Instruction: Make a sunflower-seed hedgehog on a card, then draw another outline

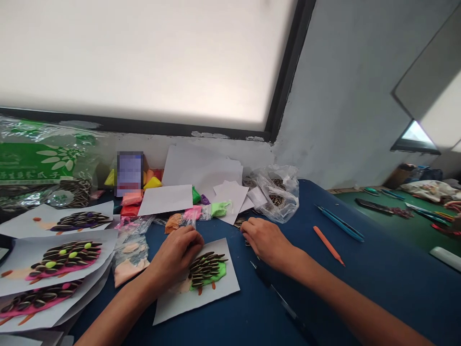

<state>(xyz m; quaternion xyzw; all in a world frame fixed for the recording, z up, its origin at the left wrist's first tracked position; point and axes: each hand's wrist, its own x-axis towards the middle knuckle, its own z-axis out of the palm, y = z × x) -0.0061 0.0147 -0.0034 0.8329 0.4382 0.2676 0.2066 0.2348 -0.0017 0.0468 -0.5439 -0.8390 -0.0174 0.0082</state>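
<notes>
My left hand (178, 250) rests at the upper left of a white card (194, 305), its fingers curled in and the fingertips hidden. On the card is a hedgehog shape of green clay (218, 274), with sunflower seeds (205, 266) set in it as spines, a pale face part and small brown feet. To the right of the card, my right hand (266, 240) is over loose sunflower seeds (238, 223) on the blue table. Its fingers are bent together, and anything between them is too small to make out. A dark pen (279, 293) lies below that hand.
Finished-looking hedgehog cards (68, 259) are stacked at left. Behind the hands are coloured clay packets (131, 204), white paper sheets (201, 166) and a clear bag of seeds (277, 197). An orange marker (328, 245) and blue tweezers (340, 223) lie at right.
</notes>
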